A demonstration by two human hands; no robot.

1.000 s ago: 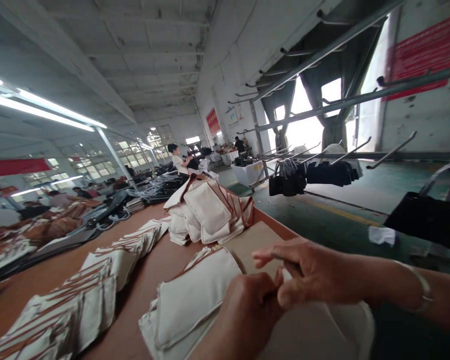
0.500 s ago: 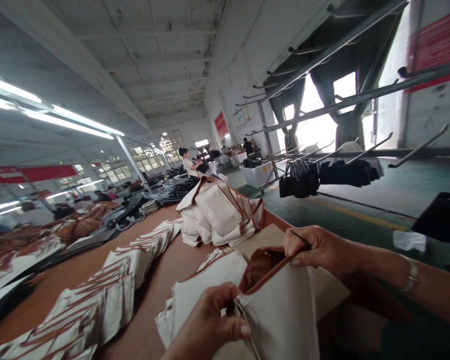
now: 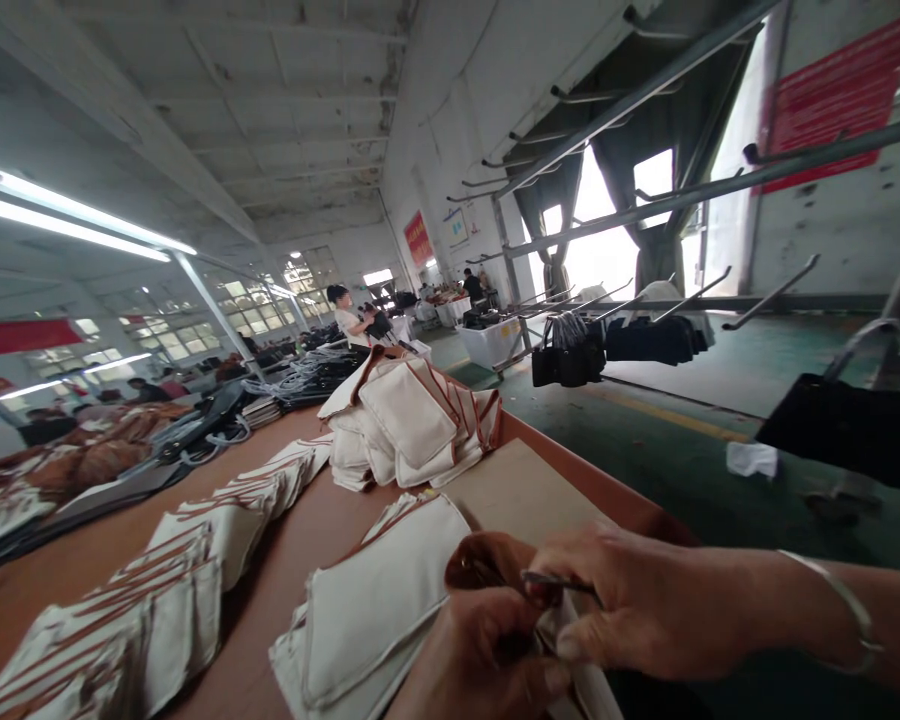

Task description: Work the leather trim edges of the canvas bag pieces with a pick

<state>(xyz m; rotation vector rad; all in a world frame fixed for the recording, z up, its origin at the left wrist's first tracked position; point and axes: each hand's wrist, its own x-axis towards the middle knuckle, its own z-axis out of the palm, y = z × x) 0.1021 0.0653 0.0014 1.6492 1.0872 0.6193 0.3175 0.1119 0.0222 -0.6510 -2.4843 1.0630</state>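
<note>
both hands, left hand point(image 3: 487, 650) and right hand point(image 3: 630, 610), pinch the cream pouch point(image 3: 570, 650) held between them.

I can read no text from where I stand. The red banner point(image 3: 840, 95) on the wall to my right carries pale lettering too blurred to make out, and the small red sign point(image 3: 418, 238) on the far wall is likewise illegible.

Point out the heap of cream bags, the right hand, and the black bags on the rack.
heap of cream bags point(image 3: 409, 425), head view, top bag's face
right hand point(image 3: 630, 610), head view, back of hand
black bags point(image 3: 566, 362), head view, bag body
</note>
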